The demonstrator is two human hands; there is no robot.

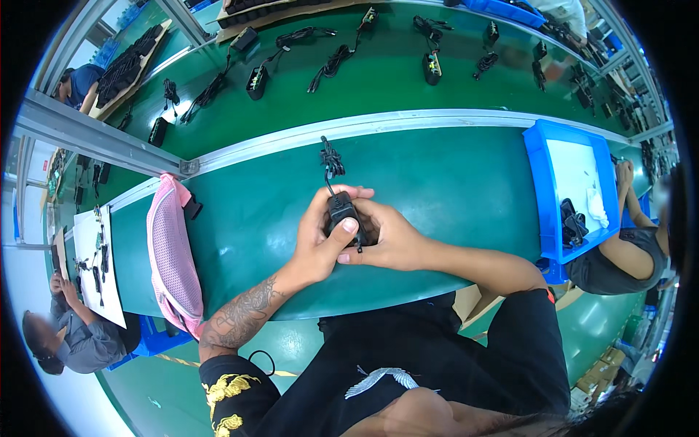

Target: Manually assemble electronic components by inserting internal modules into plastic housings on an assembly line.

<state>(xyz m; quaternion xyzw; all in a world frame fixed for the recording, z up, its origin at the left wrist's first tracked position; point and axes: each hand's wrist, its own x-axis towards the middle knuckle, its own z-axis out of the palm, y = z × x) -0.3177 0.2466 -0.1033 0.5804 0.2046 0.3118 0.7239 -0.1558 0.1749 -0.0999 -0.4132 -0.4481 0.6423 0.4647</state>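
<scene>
A black power adapter [340, 207] is held between my two hands over the green bench top. My left hand [314, 244] is closed round its left side, with the thumb lying across its near part. My right hand [393, 234] wraps the other side, fingers curled against it, thumb below. From the adapter's far end a black cord leads to a tied cord bundle [332, 162], which lies on the bench beyond my hands. A small dark tip sticks out at the near end. My fingers hide much of the housing.
Left of me lies a pink mesh bag [173, 251]. At the right stands a blue tray [547, 211] with black adapters and white paper. Beyond a metal rail [393, 120], a green belt [306, 120] carries several adapters and cords. People sit at both sides.
</scene>
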